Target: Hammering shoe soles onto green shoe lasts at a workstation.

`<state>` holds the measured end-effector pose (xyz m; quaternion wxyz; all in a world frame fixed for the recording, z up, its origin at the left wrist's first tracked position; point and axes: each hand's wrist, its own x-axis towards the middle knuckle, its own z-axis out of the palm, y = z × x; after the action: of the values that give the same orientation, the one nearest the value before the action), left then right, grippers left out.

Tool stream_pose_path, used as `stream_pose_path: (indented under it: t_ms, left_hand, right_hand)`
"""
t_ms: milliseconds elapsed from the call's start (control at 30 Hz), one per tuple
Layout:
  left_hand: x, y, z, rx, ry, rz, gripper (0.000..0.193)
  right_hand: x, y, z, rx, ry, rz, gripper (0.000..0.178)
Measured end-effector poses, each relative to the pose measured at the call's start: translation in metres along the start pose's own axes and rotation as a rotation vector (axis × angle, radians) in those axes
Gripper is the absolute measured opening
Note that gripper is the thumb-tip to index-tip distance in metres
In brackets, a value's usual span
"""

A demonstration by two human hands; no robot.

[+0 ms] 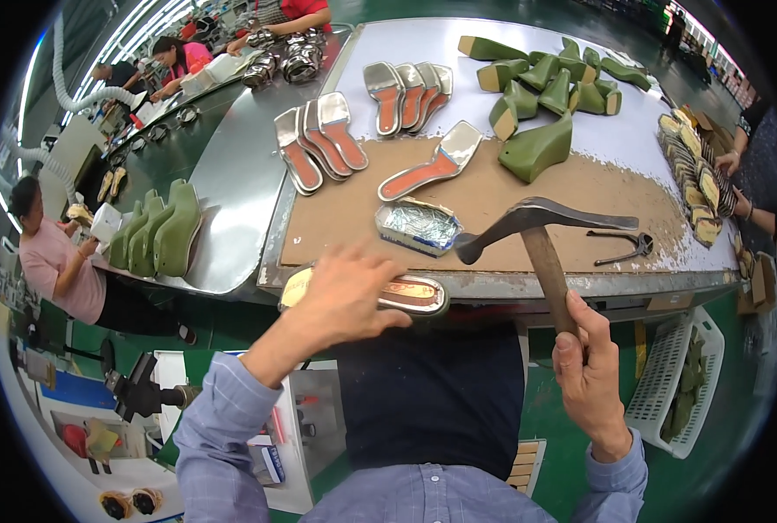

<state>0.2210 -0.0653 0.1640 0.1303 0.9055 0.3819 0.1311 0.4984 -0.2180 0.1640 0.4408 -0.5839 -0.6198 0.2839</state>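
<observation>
Brown-topped surface (pixel 318 231); right grip (pixel 590 375) round dark-headed, wooden-handled hammer (pixel 545 261); left grip (pixel 345 292) unclear over yellow-brown sole (pixel 416 294); likely hammering, next blow needs steadiness.

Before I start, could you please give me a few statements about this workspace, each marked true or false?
1. The right hand grips a hammer by its wooden handle. True.
2. The pincers lie on the table, right of the hammer's handle. True.
3. The left hand holds the pincers. False: it is over a shoe form by the table's near edge.
4. The small container is empty. False: it holds thin silvery pieces.
5. The white basket stands below tabletop level, on the right. True.
</observation>
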Motion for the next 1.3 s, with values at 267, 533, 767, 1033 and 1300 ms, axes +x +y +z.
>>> stream_pose_path:
  t_ms: [267,533,767,1033,1300]
  left_hand:
    - [0.001,-0.005,-0.002,0.122,-0.192,-0.018,0.052]
    - [0.0,-0.002,0.0,0.112,-0.197,-0.101,0.051]
    - [0.002,0.001,0.004,0.153,-0.212,-0.133,0.054]
    - [-0.003,-0.002,0.008,0.18,-0.177,-0.104,0.055]
    - [0.0,-0.002,0.007,0.168,-0.227,-0.127,0.055]
  right_hand:
    - [-0.012,0.014,0.007,-0.086,0.091,-0.135,0.048]
    - [0.003,-0.01,0.006,-0.122,0.113,-0.297,0.045]
    - [0.007,-0.014,0.007,-0.059,0.261,-0.522,0.044]
    - [0.023,-0.026,-0.013,-0.314,0.261,-0.385,0.044]
    - [0.028,-0.036,0.013,-0.12,-0.263,0.007,0.043]
